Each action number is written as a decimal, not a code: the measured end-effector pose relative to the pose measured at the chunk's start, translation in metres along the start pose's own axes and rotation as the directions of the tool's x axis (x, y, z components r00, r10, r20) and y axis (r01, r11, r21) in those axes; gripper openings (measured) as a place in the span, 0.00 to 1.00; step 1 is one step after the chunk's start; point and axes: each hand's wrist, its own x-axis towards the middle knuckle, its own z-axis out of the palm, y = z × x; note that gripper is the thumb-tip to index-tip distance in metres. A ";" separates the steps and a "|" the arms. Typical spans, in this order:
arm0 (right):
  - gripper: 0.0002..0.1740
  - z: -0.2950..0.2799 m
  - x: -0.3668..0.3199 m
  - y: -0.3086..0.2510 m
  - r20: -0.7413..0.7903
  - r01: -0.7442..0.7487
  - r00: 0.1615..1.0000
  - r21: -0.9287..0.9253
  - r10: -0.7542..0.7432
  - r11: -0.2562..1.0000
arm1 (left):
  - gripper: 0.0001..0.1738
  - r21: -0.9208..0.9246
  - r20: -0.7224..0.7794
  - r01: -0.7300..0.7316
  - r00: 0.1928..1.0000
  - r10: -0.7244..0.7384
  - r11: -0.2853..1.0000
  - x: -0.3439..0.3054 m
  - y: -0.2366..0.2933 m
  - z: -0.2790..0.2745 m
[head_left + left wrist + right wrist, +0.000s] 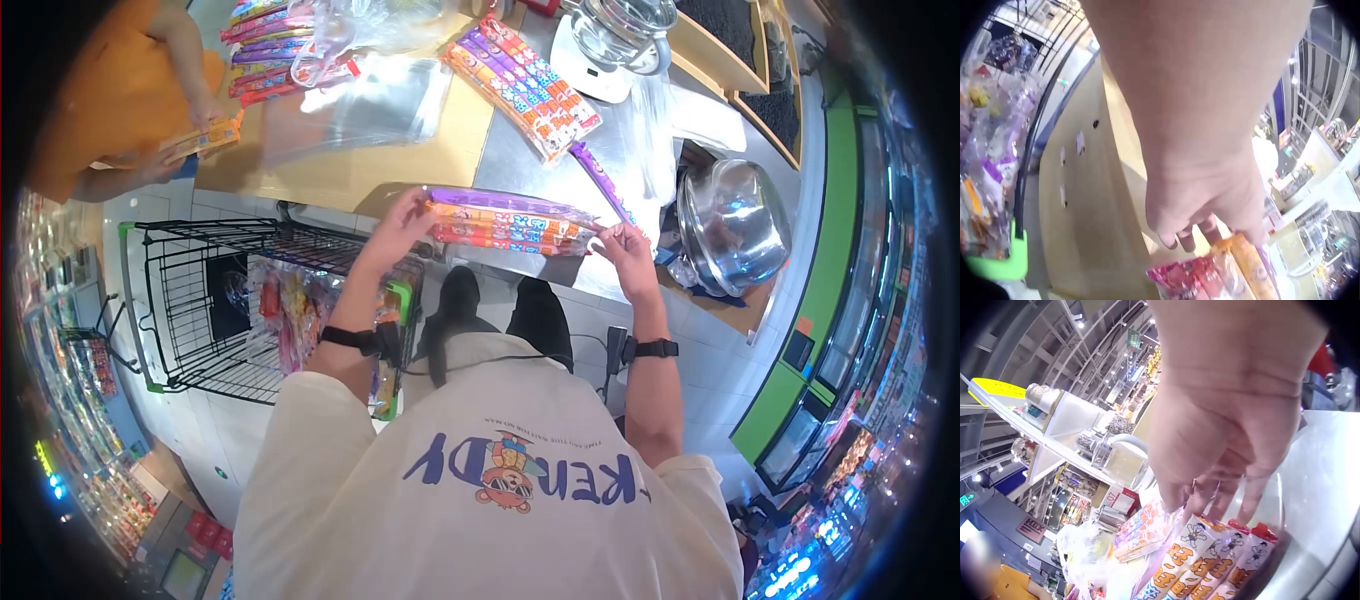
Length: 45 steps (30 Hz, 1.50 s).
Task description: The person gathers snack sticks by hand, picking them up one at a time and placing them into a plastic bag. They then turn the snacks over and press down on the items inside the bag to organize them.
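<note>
From the head view, a pack of candy sticks [510, 222], orange, purple and red in a clear bag, is held level in the air just over the near edge of the surface [400, 165]. The left hand [405, 225] has its grip closed round the pack's left end. The right hand [622, 245] pinches the right end between thumb and fingertips. Farther back on the surface lies a row of candy sticks [525, 85], with a scale [615, 40] at the far edge and a steel bowl [733, 225] tilted at the right edge. Clear bags [390, 95] lie toward the far left corner, near a second person [110, 90] in orange. A wire cart [200, 300] stands below the near edge, on the left.

In the left wrist view, the left hand [1210, 200] curls its fingers down onto the pack's end [1235, 269], its grip clamped on it. The wooden front of the surface [1085, 206] is behind, and the cart's green corner [1007, 262] is low on the left.

In the right wrist view, the right hand [1229, 444] bunches its fingertips on the pack's clear wrapper [1210, 562], its grip clamped there. The printed sticks show below, and the scale [1116, 459] stands beyond.
</note>
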 end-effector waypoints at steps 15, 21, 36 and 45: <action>0.15 0.032 0.029 0.016 -0.173 0.037 0.982 -0.234 -0.078 0.972 | 0.22 0.021 -0.236 0.011 0.972 -0.006 1.000 0.052 -0.035 0.042; 0.18 0.032 0.033 0.016 -0.183 0.010 0.980 -0.349 -0.079 0.937 | 0.27 0.209 -0.319 0.009 0.946 0.059 0.978 0.057 -0.027 0.051; 0.35 0.031 0.038 0.037 -0.341 -0.111 0.940 -0.251 0.020 0.962 | 0.28 0.882 0.060 -0.298 0.840 0.540 0.366 0.023 -0.019 0.071; 0.37 0.024 0.039 0.015 -0.123 -0.067 0.992 -0.340 0.026 0.938 | 0.35 0.916 0.115 -0.288 0.856 0.504 0.280 0.028 -0.025 0.071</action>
